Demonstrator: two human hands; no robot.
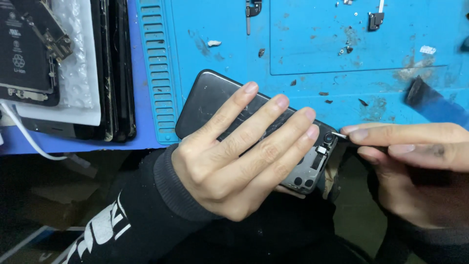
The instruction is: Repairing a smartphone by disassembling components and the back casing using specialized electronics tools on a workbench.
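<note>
Head view is showing the left hand lying flat with fingers spread, pressing down on a black scratched phone housing that is overhanging the near edge of the blue rubber work mat on the desk. The right hand is coming in from the right, pinching a thin metal tool whose tip is touching the housing's camera corner. A stack of dark phone parts is lying well apart at left, beside a white cable.

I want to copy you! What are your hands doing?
Left hand: flat, fingers spread, holding the phone down.
Right hand: pinching tweezers.
</note>
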